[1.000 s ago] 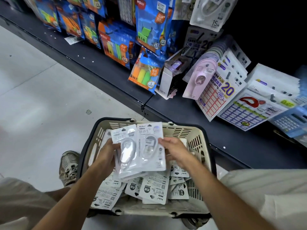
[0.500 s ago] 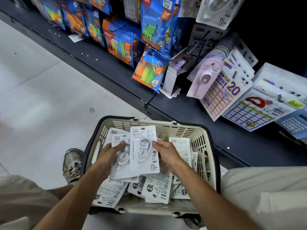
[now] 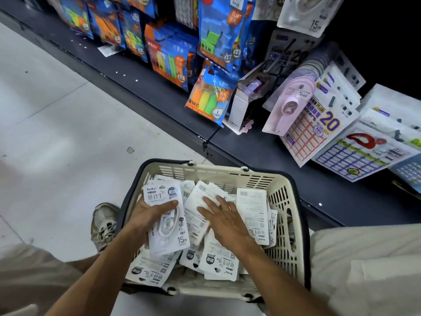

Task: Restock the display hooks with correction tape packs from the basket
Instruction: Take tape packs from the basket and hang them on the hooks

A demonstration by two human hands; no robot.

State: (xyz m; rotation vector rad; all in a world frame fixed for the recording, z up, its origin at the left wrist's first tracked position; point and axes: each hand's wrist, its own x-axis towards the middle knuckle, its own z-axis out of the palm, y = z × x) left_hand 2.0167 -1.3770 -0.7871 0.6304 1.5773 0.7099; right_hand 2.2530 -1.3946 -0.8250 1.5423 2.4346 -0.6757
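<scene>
A cream plastic basket [image 3: 286, 215] with a dark rim stands on the floor between my knees, filled with several white correction tape packs [image 3: 219, 261]. My left hand [image 3: 151, 215] holds a small stack of packs [image 3: 169, 233] face up over the basket's left side, thumb across the top card. My right hand [image 3: 224, 218] lies flat with spread fingers on loose packs in the basket's middle. One hanging correction tape pack [image 3: 304, 12] marked 15m shows at the top of the display.
A dark low shelf ledge [image 3: 159, 71] runs diagonally behind the basket. Blue packs [image 3: 218, 26] and label sheets [image 3: 312, 131] hang or lean above it. Pale floor tiles [image 3: 57, 124] lie to the left. My shoe [image 3: 103, 222] is beside the basket.
Both hands have dropped lower into the basket. The right hand has let go of the stack and now rests flat on loose packs. The left hand keeps the stack.
</scene>
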